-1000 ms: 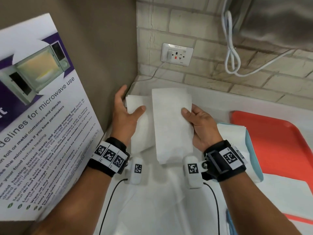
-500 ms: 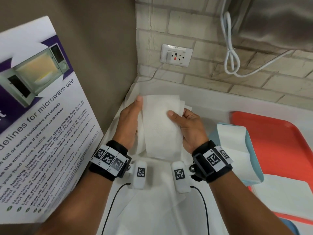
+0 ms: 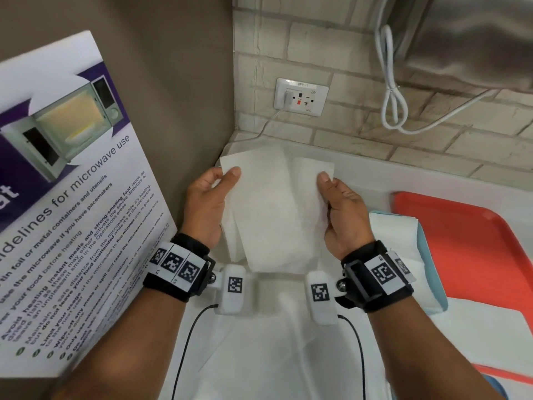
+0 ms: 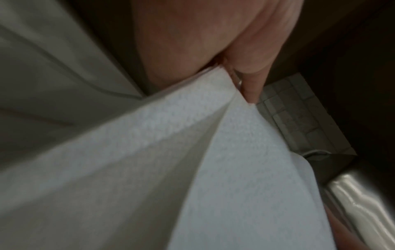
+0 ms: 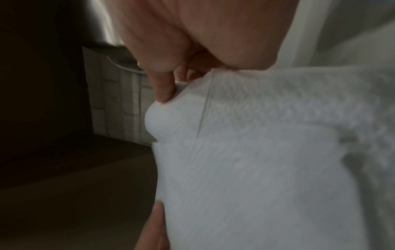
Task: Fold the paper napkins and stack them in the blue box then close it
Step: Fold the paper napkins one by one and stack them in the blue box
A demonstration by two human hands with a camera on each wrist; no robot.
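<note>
Item, far left: a microwave-use poster leans against the brown wall panel, its lower edge on the white counter. Item: your left hand, wrist strapped with a black band carrying printed markers, pinches the upper left corner of the paper napkin between thumb and fingers; the left wrist view shows the sheet's layers meeting right at that pinch. Item, centre: the paper napkin itself, white, partly folded with a lengthwise crease, is held up above the counter between both hands, in front of more loose white paper lying on the counter below your forearms. Item, behind: a wall socket with one plug in it, set in the pale brick wall. Item: your right hand, banded likewise, pinches the napkin's upper right corner, thumb on top; the right wrist view shows a finger pressed into the folded edge. Item, above right: a looped white cable hangs under a steel appliance. Item, right: the blue box sits open on the counter just beside your right wrist, with folded white napkins lying in it. Item, far right: an orange tray lies flat beside the box, a white sheet overlapping its near edge.
</note>
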